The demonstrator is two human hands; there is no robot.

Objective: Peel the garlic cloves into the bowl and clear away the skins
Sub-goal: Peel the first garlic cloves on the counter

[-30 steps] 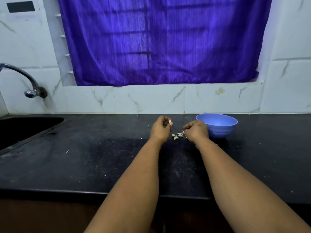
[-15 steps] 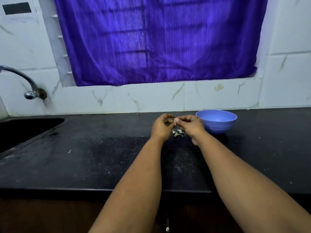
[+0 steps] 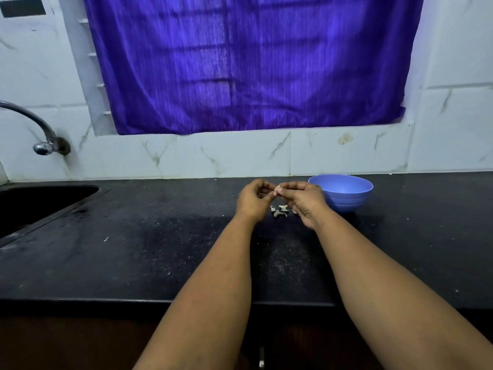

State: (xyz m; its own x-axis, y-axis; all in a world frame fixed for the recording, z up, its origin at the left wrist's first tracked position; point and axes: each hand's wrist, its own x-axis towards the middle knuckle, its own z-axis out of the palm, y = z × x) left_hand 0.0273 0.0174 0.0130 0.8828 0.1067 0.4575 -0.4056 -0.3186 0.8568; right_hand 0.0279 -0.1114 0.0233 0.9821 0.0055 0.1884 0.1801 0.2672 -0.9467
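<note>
Above black counter [image 3: 133, 249], both hands' curled fingers [image 3: 289, 186] pinch what seems one garlic clove [image 3: 277, 188].

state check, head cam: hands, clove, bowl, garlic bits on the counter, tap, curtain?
left hand: curled, pinching the clove
right hand: curled, pinching the clove
clove: held between both hands, above the counter
bowl: upright on counter, contents hidden
garlic bits: loose on counter below the hands
tap: no water visible
curtain: drawn over window
</note>
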